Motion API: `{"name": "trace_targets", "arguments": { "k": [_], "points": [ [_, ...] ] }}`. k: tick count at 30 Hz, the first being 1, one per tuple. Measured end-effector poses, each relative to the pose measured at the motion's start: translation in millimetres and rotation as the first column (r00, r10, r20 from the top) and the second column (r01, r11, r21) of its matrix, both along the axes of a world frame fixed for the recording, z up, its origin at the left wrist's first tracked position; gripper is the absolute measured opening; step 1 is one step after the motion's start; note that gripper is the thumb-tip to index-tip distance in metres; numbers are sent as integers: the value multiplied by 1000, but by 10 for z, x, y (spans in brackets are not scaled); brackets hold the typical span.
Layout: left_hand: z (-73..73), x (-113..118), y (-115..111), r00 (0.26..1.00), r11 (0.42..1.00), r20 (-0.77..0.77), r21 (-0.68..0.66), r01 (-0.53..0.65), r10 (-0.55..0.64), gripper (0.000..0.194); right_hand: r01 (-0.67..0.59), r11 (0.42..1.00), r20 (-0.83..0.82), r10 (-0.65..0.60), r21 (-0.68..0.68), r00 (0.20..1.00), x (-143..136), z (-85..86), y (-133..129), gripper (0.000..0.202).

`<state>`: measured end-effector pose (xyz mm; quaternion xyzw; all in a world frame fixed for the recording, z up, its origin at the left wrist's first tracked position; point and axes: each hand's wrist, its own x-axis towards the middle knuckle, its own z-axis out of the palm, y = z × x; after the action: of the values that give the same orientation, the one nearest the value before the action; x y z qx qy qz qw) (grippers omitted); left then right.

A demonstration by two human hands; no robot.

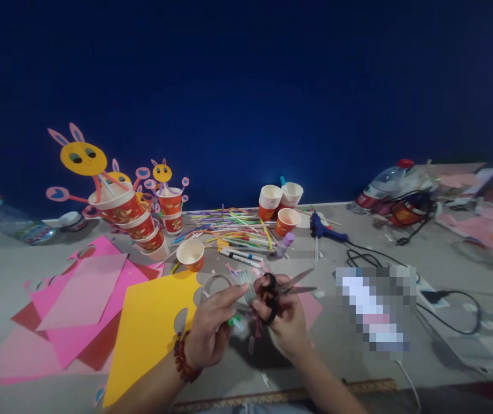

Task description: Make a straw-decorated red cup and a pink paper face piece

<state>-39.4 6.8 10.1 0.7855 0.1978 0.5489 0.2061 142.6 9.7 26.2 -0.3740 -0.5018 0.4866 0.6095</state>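
Observation:
A pair of black-handled scissors (278, 292) is in my right hand (287, 322), the fingers through the handle loops and the blades spread apart toward the right. My left hand (212, 328), with a red bead bracelet at the wrist, has its fingers against a roll of clear tape (245, 283). This roll sits between the two hands, close to the scissor handles. Below the left fingers shows a small green and white piece (235, 320), its kind unclear. Behind the left hand lies a clear ring (218, 282), partly covered. Yellow paper (151, 322) extends under the left forearm.
Pink paper sheets (83, 293) spread at left. Decorated red cups (121, 213) with yellow paper faces stand behind them. Coloured sticks (229, 230), a white-rimmed cup (190, 254), stacked cups (269, 201) and a blue glue gun (326, 230) with its cable lie farther back.

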Motion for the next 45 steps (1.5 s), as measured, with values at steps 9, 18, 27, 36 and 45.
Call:
{"name": "trace_targets", "arguments": {
  "k": [9,18,27,36,45],
  "points": [
    [154,4,4,996,998,-73,-8,-56,55,33,-27,997,53,23,66,998,62,36,22,29],
    [129,38,7,907,982,-400,178,-63,130,26,-13,999,-32,14,32,999,116,79,113,32],
    [214,60,32,977,999,-212,36,-1,9,39,-72,997,15,72,22,997,149,60,72,31],
    [202,27,65,943,992,-325,125,-26,66,38,-107,989,-90,98,-106,991,108,-20,77,40],
    [358,65,79,893,964,-427,266,-24,140,37,-176,941,-345,69,-289,936,33,-105,7,57]
  ]
}}
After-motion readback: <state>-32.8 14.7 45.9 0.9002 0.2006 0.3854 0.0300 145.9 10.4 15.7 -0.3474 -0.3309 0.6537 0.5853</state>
